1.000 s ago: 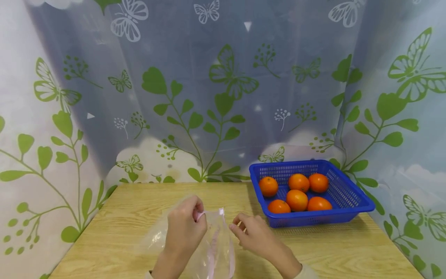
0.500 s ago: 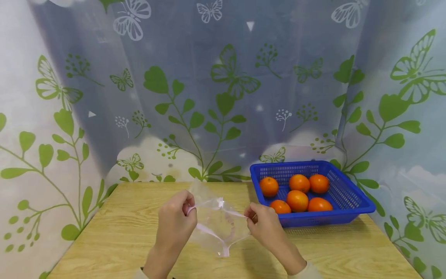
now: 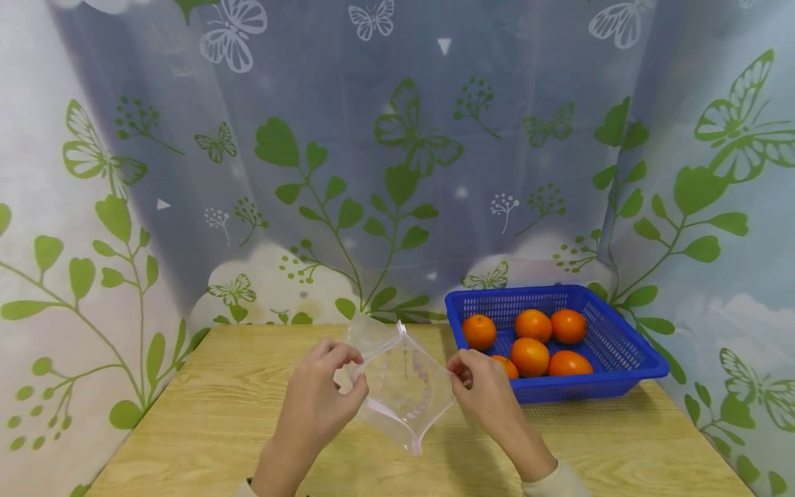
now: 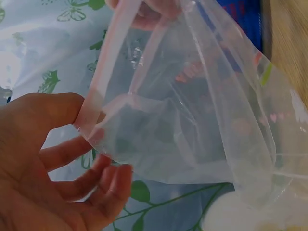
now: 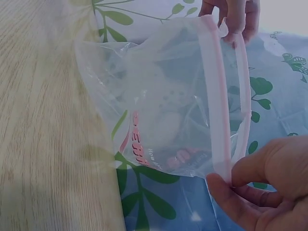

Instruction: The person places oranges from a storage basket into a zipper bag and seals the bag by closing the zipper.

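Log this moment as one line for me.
left hand: holds rim of clear zip bag | right hand: pinches opposite rim | bag: mouth spread open | blue plastic basket: six oranges inside

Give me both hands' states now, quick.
Left hand: holding the bag at its rim, thumb and finger.
Right hand: pinching the opposite side of the bag's rim.

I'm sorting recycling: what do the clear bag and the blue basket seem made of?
Clear bag: probably thin, glossy plastic film; the table shows through its creased sides. Blue basket: likely rigid moulded plastic, fairly smooth, judging by its even rim and perforated walls.
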A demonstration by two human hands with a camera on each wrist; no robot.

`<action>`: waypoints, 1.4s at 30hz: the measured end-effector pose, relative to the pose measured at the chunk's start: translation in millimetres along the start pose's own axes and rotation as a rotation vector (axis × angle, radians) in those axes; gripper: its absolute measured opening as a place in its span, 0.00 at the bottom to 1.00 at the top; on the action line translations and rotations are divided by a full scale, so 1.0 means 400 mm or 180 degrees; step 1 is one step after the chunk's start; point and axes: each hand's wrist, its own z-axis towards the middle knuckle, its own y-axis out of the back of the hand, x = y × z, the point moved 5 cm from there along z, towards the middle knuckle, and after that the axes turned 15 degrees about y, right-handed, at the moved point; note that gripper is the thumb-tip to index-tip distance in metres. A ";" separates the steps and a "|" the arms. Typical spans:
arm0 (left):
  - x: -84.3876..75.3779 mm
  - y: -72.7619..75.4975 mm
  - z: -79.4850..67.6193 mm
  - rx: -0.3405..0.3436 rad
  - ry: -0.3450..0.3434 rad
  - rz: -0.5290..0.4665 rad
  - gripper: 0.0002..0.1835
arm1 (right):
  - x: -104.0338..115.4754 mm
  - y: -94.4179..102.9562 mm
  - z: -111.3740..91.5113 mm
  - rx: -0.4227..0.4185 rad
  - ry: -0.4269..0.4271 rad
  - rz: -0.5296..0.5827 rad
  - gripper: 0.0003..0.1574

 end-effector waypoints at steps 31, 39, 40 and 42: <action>0.014 -0.090 0.050 0.2620 0.0733 -0.0749 0.19 | -0.041 0.035 0.009 0.0298 0.0482 0.0013 0.14; -0.016 -0.115 0.043 0.2645 0.0818 -0.1074 0.11 | -0.062 0.034 0.009 0.0380 0.0474 0.0017 0.12; -0.016 -0.118 0.042 0.2589 0.0866 -0.1089 0.10 | -0.064 0.030 0.009 0.0392 0.0473 0.0019 0.13; -0.014 -0.122 0.042 0.2487 0.0975 -0.1118 0.09 | -0.065 0.023 0.006 0.0418 0.0496 -0.0002 0.13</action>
